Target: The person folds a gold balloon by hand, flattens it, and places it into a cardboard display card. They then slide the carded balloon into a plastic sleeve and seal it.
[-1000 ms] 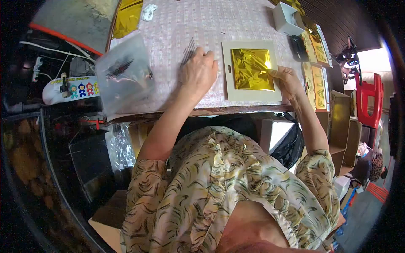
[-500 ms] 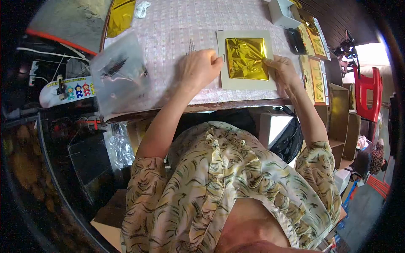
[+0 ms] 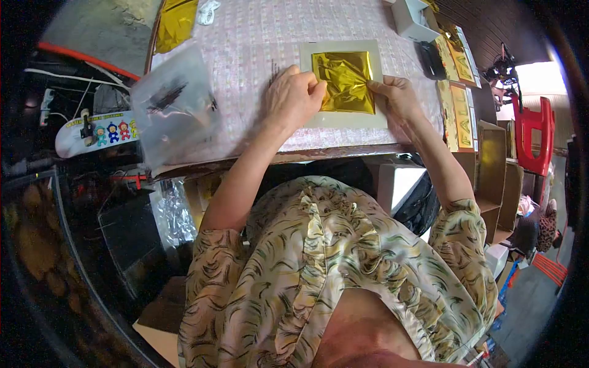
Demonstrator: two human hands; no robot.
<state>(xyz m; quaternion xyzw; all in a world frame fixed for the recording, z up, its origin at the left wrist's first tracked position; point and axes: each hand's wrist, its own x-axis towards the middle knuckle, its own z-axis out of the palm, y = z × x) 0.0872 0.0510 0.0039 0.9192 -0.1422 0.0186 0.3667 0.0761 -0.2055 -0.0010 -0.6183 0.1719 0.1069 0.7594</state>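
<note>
A shiny gold foil piece (image 3: 345,76) lies on a larger beige card (image 3: 373,52) near the table's front edge. My right hand (image 3: 397,98) pinches the card at its right side, thumb over the foil's edge. At the left, my left hand (image 3: 294,95) is closed with curled fingers and appears to grip a thin clear plastic bag (image 3: 275,67) with small dark print. The card's left part seems to lie within this bag. What is between the left fingertips is mostly hidden.
A larger clear plastic bag (image 3: 175,104) hangs over the table's left edge. Gold foil (image 3: 176,27) lies at the back left, beside a crumpled white item (image 3: 208,12). At the right are a white box (image 3: 412,21), a black object (image 3: 431,60) and printed "FALL" packages (image 3: 461,116).
The card with the gold foil has shifted left, and my right hand has moved left with it. My left hand has stayed nearly in place, its thumb now at the foil's edge.
</note>
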